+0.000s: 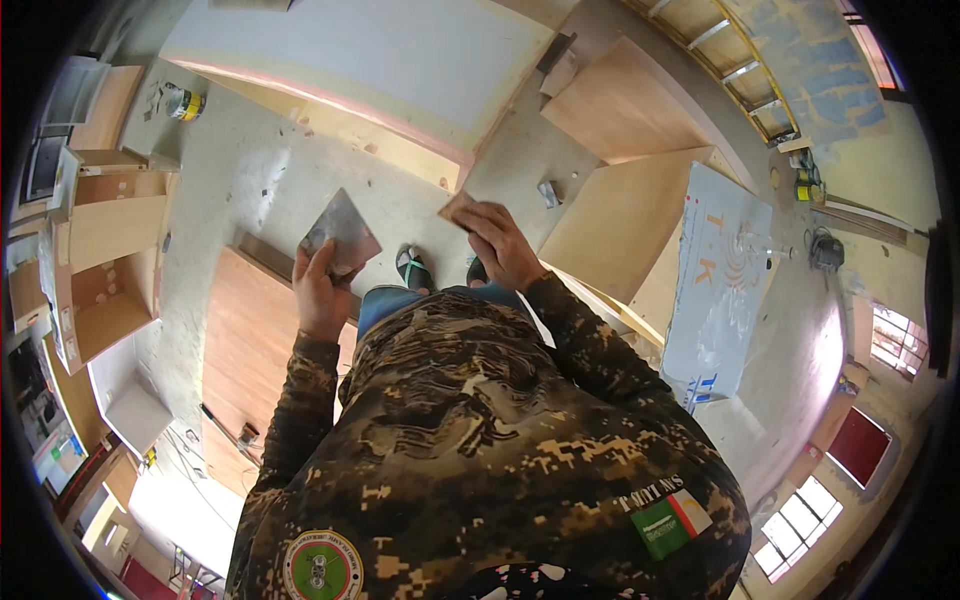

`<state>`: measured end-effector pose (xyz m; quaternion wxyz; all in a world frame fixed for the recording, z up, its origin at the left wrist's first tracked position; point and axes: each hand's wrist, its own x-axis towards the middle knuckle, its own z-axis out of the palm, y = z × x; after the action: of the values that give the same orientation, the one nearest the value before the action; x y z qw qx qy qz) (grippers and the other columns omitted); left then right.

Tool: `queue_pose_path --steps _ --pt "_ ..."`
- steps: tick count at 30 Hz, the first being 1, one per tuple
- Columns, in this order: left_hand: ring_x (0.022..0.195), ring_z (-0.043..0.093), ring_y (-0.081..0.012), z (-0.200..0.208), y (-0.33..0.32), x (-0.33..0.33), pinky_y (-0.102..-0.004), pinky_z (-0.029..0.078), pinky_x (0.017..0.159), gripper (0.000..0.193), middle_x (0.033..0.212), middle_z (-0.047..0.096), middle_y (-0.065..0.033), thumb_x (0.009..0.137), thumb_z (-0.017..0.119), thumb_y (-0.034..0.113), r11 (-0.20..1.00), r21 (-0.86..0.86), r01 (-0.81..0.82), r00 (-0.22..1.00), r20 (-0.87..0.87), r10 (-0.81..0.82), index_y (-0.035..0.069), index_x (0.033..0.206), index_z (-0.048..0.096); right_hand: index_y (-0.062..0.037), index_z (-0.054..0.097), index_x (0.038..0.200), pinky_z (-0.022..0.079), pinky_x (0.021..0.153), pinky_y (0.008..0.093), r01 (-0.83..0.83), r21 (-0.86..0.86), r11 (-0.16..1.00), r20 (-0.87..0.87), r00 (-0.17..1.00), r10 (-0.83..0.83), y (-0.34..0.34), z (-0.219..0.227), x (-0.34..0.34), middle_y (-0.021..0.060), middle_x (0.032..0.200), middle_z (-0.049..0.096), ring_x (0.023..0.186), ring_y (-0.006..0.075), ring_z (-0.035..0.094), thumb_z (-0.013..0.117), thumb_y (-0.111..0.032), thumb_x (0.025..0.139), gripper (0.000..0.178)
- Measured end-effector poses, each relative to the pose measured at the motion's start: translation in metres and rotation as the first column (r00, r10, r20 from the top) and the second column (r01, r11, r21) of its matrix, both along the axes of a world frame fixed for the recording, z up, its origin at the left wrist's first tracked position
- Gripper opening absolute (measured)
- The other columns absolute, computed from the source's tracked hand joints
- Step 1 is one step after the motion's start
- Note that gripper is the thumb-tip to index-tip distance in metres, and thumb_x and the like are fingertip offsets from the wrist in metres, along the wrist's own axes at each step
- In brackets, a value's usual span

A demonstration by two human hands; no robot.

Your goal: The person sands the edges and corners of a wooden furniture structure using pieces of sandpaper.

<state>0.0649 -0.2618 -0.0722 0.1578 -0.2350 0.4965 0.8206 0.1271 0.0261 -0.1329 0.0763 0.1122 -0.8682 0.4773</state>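
Observation:
My left hand (322,295) grips a flat, square grey metal plate (343,222) by its near corner, thumb on top. To the right, my right hand (503,243) is closed on a small flat brown piece (455,209); whether it is a scraper blade or a bit of board I cannot tell. The two held things are apart, both above the floor near my feet. Just beyond them stands a large wooden panel or tabletop (370,60) with a pale grey top and a bare wood edge, which neither hand touches.
A brown wooden board (240,340) lies at the left. Plywood boxes (620,215) stand at the right, with a light blue printed sheet (720,290) against them. Open cabinets (115,260) line the far left. A tin (185,103) and a crumpled scrap (549,194) rest on the floor.

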Motion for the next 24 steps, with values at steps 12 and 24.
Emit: queue_pose_path --steps 12,24 --pt "0.100 0.055 -0.0135 0.041 0.074 -0.014 -0.0268 0.046 0.088 0.022 0.110 0.059 -0.0085 0.098 0.054 0.003 0.805 -0.585 0.094 0.704 -0.533 -0.470 0.000 0.119 0.046 -0.0133 0.063 0.127 0.042 0.096 0.0450 0.050 0.306 0.951 -0.040 0.998 -0.040 -0.004 0.141 -0.019 0.0058 0.125 0.059 0.114 0.0320 0.052 0.062 -0.008 0.088 0.039" --pt "0.100 0.061 -0.0206 0.062 0.066 -0.037 -0.0319 0.054 0.079 0.027 0.110 0.061 -0.0093 0.096 0.058 0.007 0.968 -0.244 -0.055 0.882 -0.466 -0.067 0.000 0.121 0.048 -0.0107 0.059 0.127 0.046 0.093 0.0458 0.157 -0.066 0.985 -0.001 0.987 -0.158 -0.026 0.100 -0.003 0.0134 0.118 0.058 0.115 0.0360 0.051 0.061 -0.012 0.092 0.035"
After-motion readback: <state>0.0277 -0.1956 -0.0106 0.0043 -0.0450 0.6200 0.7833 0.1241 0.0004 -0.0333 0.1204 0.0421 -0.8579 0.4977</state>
